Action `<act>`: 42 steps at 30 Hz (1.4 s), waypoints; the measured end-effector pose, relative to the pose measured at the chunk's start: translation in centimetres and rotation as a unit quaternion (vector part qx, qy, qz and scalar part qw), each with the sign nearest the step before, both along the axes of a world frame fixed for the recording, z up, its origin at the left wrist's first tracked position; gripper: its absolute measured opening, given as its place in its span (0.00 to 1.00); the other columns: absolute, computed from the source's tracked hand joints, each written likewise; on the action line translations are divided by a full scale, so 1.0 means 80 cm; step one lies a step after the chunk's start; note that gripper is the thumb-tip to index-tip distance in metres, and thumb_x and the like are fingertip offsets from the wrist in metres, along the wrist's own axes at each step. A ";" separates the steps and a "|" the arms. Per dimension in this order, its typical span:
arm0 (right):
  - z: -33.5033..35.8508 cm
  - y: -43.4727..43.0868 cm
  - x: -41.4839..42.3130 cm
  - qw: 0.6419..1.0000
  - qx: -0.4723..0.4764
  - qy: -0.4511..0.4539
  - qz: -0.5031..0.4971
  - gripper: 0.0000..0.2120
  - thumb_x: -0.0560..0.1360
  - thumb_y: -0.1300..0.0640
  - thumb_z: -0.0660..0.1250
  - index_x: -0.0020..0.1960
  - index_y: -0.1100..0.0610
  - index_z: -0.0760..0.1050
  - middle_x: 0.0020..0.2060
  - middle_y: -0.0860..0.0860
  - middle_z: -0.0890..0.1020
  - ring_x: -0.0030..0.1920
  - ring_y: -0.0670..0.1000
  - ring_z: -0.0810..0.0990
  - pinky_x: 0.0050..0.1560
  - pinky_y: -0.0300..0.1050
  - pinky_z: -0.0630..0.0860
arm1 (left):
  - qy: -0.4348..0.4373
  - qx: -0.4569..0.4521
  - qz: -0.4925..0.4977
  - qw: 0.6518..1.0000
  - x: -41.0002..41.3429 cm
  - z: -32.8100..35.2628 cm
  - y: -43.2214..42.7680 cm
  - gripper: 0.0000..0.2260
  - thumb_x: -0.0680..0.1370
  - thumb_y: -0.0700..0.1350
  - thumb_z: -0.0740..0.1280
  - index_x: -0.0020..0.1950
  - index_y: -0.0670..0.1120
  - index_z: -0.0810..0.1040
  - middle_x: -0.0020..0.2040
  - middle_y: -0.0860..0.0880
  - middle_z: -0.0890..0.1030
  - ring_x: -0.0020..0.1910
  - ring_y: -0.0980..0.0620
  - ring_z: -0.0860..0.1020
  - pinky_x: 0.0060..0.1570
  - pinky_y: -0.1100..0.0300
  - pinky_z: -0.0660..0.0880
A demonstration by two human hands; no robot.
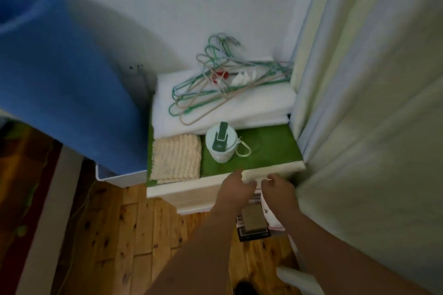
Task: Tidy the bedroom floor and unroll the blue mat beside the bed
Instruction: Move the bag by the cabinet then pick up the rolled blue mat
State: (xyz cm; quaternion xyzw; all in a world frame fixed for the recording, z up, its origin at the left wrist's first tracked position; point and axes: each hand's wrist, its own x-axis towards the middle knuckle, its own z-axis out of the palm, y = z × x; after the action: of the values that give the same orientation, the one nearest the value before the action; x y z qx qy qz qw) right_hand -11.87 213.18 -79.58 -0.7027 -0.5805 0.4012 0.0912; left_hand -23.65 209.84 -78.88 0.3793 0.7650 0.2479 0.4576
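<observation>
The rolled blue mat (64,84) stands upright at the upper left, its lower end in a white bin (119,176). My left hand (236,189) and my right hand (278,189) are close together at the cream front edge of a small cabinet (191,195), far right of the mat. The fingers of both hands curl onto that edge. Just below them lie a brown box (254,220) and patterned white cloth (269,213), seemingly in an open drawer. The wooden floor (134,235) lies in front.
On the green-topped cabinet are folded white bedding (251,105) with several wire hangers (211,88), a beige folded towel (177,159) and a pale green bottle (221,145). A curtain (359,103) hangs at the right. A dark red rug (24,187) lies at the left.
</observation>
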 end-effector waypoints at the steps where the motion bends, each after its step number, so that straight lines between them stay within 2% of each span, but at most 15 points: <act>1: 0.046 -0.003 -0.010 1.000 0.027 0.010 0.006 0.14 0.78 0.56 0.60 0.59 0.59 0.76 0.48 0.55 0.81 0.50 0.56 0.79 0.46 0.43 0.70 | 0.012 0.023 -0.009 1.000 -0.012 0.050 0.000 0.18 0.77 0.48 0.65 0.66 0.47 0.74 0.62 0.45 0.79 0.62 0.45 0.76 0.57 0.58 0.72; 4: 0.177 0.010 -0.039 0.994 0.108 -0.004 0.025 0.13 0.78 0.56 0.59 0.59 0.59 0.76 0.50 0.58 0.81 0.49 0.58 0.79 0.47 0.46 0.72 | 0.046 0.065 -0.017 0.997 -0.045 0.191 -0.002 0.25 0.76 0.50 0.66 0.73 0.48 0.69 0.68 0.47 0.75 0.65 0.47 0.74 0.64 0.57 0.70; 8: 0.352 0.016 -0.083 0.986 0.148 0.009 0.070 0.21 0.78 0.52 0.61 0.70 0.56 0.69 0.64 0.56 0.77 0.63 0.57 0.75 0.61 0.48 0.71 | 0.139 0.155 -0.004 0.978 -0.109 0.383 -0.009 0.24 0.76 0.50 0.66 0.72 0.49 0.69 0.67 0.48 0.75 0.65 0.48 0.74 0.64 0.56 0.70; 11: 0.479 0.006 -0.117 0.969 0.210 0.030 0.124 0.25 0.78 0.50 0.62 0.72 0.57 0.65 0.66 0.57 0.74 0.65 0.56 0.73 0.66 0.49 0.70 | 0.185 0.183 -0.001 0.966 -0.155 0.517 -0.028 0.28 0.76 0.53 0.65 0.75 0.47 0.65 0.71 0.44 0.70 0.69 0.45 0.70 0.67 0.52 0.69; 14: 0.585 -0.017 -0.140 0.953 0.253 0.036 0.165 0.30 0.78 0.48 0.60 0.77 0.55 0.58 0.72 0.56 0.67 0.70 0.56 0.67 0.69 0.50 0.67 | 0.246 0.192 0.014 0.950 -0.189 0.624 -0.054 0.32 0.76 0.56 0.64 0.78 0.49 0.58 0.74 0.45 0.64 0.72 0.45 0.66 0.69 0.47 0.67; 18: 0.698 -0.049 -0.169 0.921 0.324 0.042 0.212 0.31 0.79 0.46 0.59 0.77 0.55 0.55 0.73 0.56 0.64 0.71 0.57 0.65 0.70 0.51 0.65 | 0.291 0.216 0.051 0.931 -0.229 0.738 -0.100 0.33 0.75 0.57 0.63 0.77 0.49 0.58 0.73 0.45 0.66 0.70 0.44 0.67 0.66 0.45 0.69; 22: 0.750 -0.074 -0.187 0.915 0.339 0.063 0.212 0.33 0.78 0.45 0.59 0.78 0.56 0.53 0.74 0.56 0.63 0.72 0.57 0.64 0.70 0.52 0.65 | 0.287 0.218 0.069 0.930 -0.254 0.795 -0.135 0.33 0.76 0.57 0.64 0.77 0.50 0.58 0.73 0.44 0.65 0.67 0.43 0.70 0.65 0.45 0.70; 27: 0.773 -0.098 -0.202 0.922 0.320 0.069 0.208 0.34 0.78 0.45 0.60 0.78 0.57 0.53 0.74 0.58 0.63 0.72 0.58 0.65 0.69 0.52 0.65 | 0.267 0.217 0.070 0.936 -0.268 0.805 -0.174 0.33 0.76 0.56 0.64 0.78 0.50 0.57 0.72 0.42 0.67 0.63 0.39 0.74 0.61 0.44 0.74; 30: 0.782 -0.102 -0.222 0.920 0.318 0.062 0.221 0.35 0.78 0.44 0.59 0.78 0.57 0.52 0.74 0.58 0.62 0.72 0.58 0.64 0.69 0.52 0.64 | 0.298 0.209 0.059 0.930 -0.283 0.795 -0.184 0.32 0.76 0.56 0.64 0.78 0.50 0.58 0.74 0.45 0.64 0.67 0.43 0.71 0.64 0.47 0.72; 35: 0.785 -0.085 -0.275 0.913 0.312 0.051 0.259 0.35 0.78 0.43 0.58 0.78 0.56 0.50 0.75 0.56 0.60 0.73 0.58 0.62 0.68 0.53 0.65 | 0.307 0.213 0.071 0.925 -0.327 0.783 -0.167 0.31 0.76 0.56 0.64 0.77 0.51 0.59 0.74 0.47 0.64 0.70 0.46 0.67 0.62 0.51 0.69; 42: 0.777 0.003 -0.385 0.907 0.300 0.053 0.292 0.35 0.78 0.42 0.59 0.78 0.55 0.50 0.76 0.55 0.60 0.73 0.57 0.62 0.69 0.52 0.65 | 0.350 0.181 0.086 0.915 -0.431 0.784 -0.099 0.32 0.75 0.57 0.64 0.77 0.51 0.59 0.74 0.47 0.65 0.70 0.46 0.67 0.64 0.49 0.69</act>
State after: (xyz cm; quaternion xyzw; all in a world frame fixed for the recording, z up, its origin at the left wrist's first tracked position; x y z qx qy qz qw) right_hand -42.71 213.40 -17.40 -0.4191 -0.8470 0.2535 0.2064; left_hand -58.16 201.94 -16.15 0.4511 0.8479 0.2718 0.0607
